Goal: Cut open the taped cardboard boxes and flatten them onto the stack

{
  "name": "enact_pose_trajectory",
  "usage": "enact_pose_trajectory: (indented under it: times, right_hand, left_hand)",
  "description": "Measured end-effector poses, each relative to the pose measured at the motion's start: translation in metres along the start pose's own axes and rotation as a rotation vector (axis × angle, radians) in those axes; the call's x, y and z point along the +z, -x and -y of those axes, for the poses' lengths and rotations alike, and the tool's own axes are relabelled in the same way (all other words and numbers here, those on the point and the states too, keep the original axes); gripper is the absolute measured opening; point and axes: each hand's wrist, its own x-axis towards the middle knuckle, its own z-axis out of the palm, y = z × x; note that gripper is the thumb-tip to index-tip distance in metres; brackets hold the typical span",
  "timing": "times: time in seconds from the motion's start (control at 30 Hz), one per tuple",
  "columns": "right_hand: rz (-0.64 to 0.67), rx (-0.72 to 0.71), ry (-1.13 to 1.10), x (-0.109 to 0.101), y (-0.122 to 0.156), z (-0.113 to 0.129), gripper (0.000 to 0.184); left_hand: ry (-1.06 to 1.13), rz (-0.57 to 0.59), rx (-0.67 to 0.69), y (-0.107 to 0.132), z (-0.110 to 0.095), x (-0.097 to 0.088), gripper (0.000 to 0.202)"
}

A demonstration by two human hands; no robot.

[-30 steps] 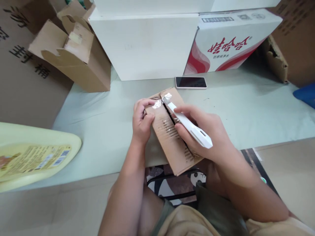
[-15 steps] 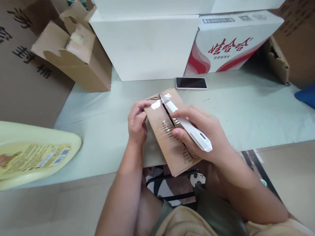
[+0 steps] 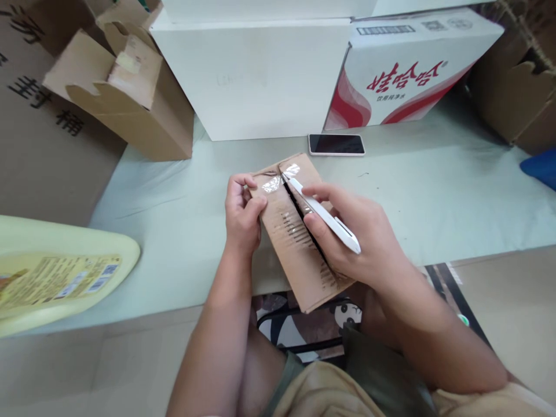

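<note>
A small brown cardboard box [image 3: 284,231] rests at the table's front edge, its near end jutting past it. Clear tape crosses its top, and a dark slit runs along the middle seam. My left hand [image 3: 243,214] grips the box's left side near the far corner, thumb on top. In my right hand [image 3: 351,231] is a white box cutter [image 3: 324,214], held along the seam. Its blade tip meets the far end of the slit, by the tape; whether it is inside the cardboard I cannot tell.
Behind the box lies a phone [image 3: 336,145] on the pale green cloth [image 3: 174,231]. White cartons [image 3: 260,81], one with red print [image 3: 399,81], stand at the back. An open cardboard carton [image 3: 143,110] and a yellow bottle [image 3: 87,272] are on the left. Something blue [image 3: 541,171] is at right.
My right hand has turned the cutter, showing its narrow edge now. The slit looks wider near its far end. My left thumb has moved onto the box top.
</note>
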Motion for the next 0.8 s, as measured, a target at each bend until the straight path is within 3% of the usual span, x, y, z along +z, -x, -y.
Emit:
enact_pose_trajectory:
  times: [0.43,0.6,0.8]
  right_hand:
    - [-0.049,0.010,0.000,0.0011,0.0021,-0.0009,0.020]
    - [0.008,-0.015,0.070,0.0015,0.0016,0.0005,0.022]
    - [-0.037,0.002,0.043,0.0015,0.0034,0.0012,0.012]
  left_hand:
    - [0.004,0.011,-0.003,-0.0003,0.0016,-0.0003,0.041]
    - [-0.013,-0.011,0.004,-0.0008,0.0018,0.0006,0.037]
    - [0.002,-0.008,-0.003,-0.0008,0.0022,0.0013,0.036]
